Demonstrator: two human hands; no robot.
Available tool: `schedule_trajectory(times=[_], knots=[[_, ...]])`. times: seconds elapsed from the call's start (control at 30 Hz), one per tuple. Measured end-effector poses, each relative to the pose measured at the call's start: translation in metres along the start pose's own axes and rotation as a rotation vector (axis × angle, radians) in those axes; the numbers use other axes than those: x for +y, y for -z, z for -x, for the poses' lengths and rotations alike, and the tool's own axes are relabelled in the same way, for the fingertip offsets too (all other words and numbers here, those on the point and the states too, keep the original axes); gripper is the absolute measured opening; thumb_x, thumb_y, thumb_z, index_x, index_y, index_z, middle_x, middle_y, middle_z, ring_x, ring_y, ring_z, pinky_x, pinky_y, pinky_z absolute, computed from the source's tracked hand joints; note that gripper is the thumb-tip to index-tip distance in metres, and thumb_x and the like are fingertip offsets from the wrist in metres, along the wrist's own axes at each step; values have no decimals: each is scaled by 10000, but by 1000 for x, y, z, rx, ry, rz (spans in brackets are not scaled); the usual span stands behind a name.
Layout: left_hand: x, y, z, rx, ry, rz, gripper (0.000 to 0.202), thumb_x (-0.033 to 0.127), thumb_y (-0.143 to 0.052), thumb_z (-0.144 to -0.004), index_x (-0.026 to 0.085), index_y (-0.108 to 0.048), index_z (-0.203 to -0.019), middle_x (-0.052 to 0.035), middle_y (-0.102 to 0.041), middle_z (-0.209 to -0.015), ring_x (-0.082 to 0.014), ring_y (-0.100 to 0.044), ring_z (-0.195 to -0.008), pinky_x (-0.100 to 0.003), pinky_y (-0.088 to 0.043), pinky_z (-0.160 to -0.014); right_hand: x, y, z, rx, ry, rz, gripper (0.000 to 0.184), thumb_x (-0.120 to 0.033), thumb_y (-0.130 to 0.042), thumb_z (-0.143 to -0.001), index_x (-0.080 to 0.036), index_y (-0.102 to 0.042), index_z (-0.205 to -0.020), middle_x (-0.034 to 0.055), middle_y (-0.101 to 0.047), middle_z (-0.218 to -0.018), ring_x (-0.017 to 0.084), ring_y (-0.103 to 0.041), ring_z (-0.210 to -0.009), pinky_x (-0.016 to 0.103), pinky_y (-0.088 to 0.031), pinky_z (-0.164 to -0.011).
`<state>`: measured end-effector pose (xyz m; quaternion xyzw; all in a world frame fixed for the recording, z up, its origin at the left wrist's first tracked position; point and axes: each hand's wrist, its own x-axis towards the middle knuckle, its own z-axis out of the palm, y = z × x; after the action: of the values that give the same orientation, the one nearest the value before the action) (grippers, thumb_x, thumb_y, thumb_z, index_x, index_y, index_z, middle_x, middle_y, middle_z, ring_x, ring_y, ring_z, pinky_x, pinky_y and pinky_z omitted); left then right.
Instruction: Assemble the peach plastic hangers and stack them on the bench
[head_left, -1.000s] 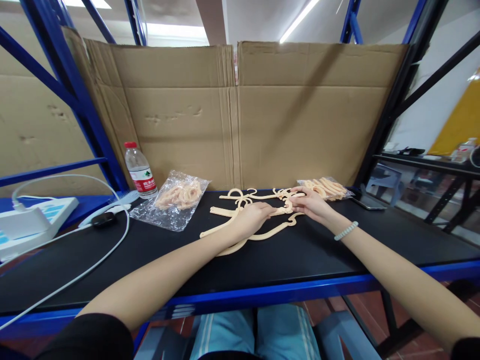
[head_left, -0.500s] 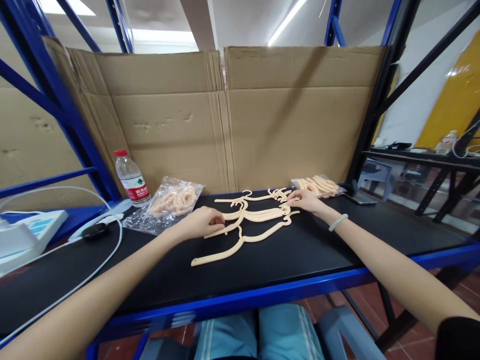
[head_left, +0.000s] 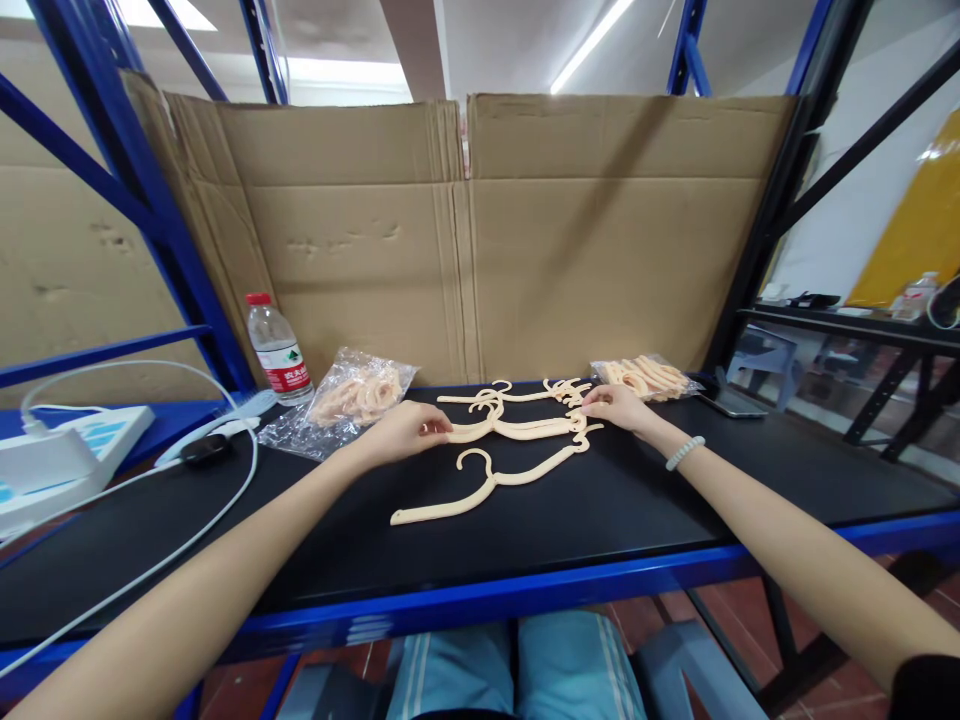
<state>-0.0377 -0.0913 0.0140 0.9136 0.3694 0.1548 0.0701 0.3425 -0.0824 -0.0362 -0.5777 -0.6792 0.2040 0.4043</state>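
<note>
Cream-coloured clothes hangers lie in a row on the black tabletop. My left hand (head_left: 409,430) pinches the left end of the middle hanger (head_left: 531,430), thumb and fingers together. At its other end, my right hand (head_left: 616,408) has its fingertips closed on the hanger's right tip, among overlapping hooks and ends. Closest to me rests another hanger (head_left: 442,512), hook pointing left, untouched by my left hand. Behind the middle one, a further hanger (head_left: 454,399) lies near the cardboard. Exactly how many hangers overlap in the middle is unclear.
A clear bag of hangers (head_left: 360,395) and a water bottle (head_left: 279,355) stand at the left back. Another bagged bundle (head_left: 646,377) and a phone (head_left: 731,402) are at the right. White cables (head_left: 244,470) and a power strip (head_left: 112,455) occupy the left side. Cardboard (head_left: 360,250) walls the back.
A hanger that my left hand held in front now lies back with the middle one. My left hand has moved slightly away from me. The view has shifted a little.
</note>
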Motion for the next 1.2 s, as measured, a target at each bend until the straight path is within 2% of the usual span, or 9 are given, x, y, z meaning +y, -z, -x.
schedule_trajectory(times=[0.2,0.4,0.47,0.57,0.63,0.67,0.8,1.03,1.2], knots=[[-12,-12,-2,79,-11,-107,156,255,-560,-815,162,-684,-824,-62,-721,-842,-193,-650,-786,-281,-470,-730,2,-2,-2,5,38,72,234,-391,-675,-625,-166,-655,-683,7,-589,-602,154,-507,-579,282,-376,-557],[5,-8,7,168,16,-154,211,268,-511,-852,133,-669,-883,-109,-691,-900,-230,-630,-852,-321,-461,-756,-11,7,3,2,136,139,189,-364,-674,-666,-180,-667,-708,49,-642,-755,193,-546,-722,319,-415,-680],[16,-1,14,92,0,-106,238,346,-542,-852,153,-674,-810,-51,-683,-769,-176,-627,-714,-258,-461,-655,-22,12,9,-105,217,142,201,-379,-683,-685,-188,-692,-748,53,-656,-824,203,-555,-790,322,-419,-727],[30,5,24,-241,-75,68,294,450,-642,-786,162,-671,-735,0,-648,-645,-121,-590,-582,-196,-431,-539,-38,17,19,-395,386,169,243,-406,-712,-702,-208,-730,-842,53,-658,-901,213,-557,-865,323,-418,-771],[36,5,29,-372,-116,143,260,411,-686,-755,155,-655,-722,5,-632,-634,-111,-579,-567,-184,-427,-525,-46,17,24,-535,461,207,245,-418,-720,-712,-215,-741,-847,54,-646,-895,218,-551,-893,335,-414,-812],[38,4,30,-386,-130,157,225,372,-686,-758,154,-647,-716,5,-626,-634,-109,-577,-568,-182,-429,-526,-48,16,26,-567,473,223,230,-422,-719,-717,-216,-744,-817,53,-638,-874,219,-550,-896,340,-412,-831],[40,2,30,-375,-174,162,119,259,-654,-777,156,-639,-718,-1,-625,-656,-116,-586,-594,-188,-440,-551,-50,13,29,-589,477,238,184,-388,-701,-741,-205,-720,-733,50,-630,-853,214,-557,-892,342,-413,-855],[43,9,29,-364,-280,157,110,271,-653,-806,169,-660,-764,-11,-651,-722,-129,-594,-637,-213,-438,-605,-50,13,32,-592,371,194,202,-278,-714,-693,-197,-721,-878,13,-618,-729,163,-560,-686,275,-442,-647],[36,10,26,-182,-256,0,132,282,-612,-841,176,-641,-769,-10,-632,-757,-140,-584,-698,-221,-418,-637,-52,14,33,-583,440,270,67,-207,-676,-691,-200,-723,-738,23,-611,-763,162,-565,-711,275,-463,-676]])
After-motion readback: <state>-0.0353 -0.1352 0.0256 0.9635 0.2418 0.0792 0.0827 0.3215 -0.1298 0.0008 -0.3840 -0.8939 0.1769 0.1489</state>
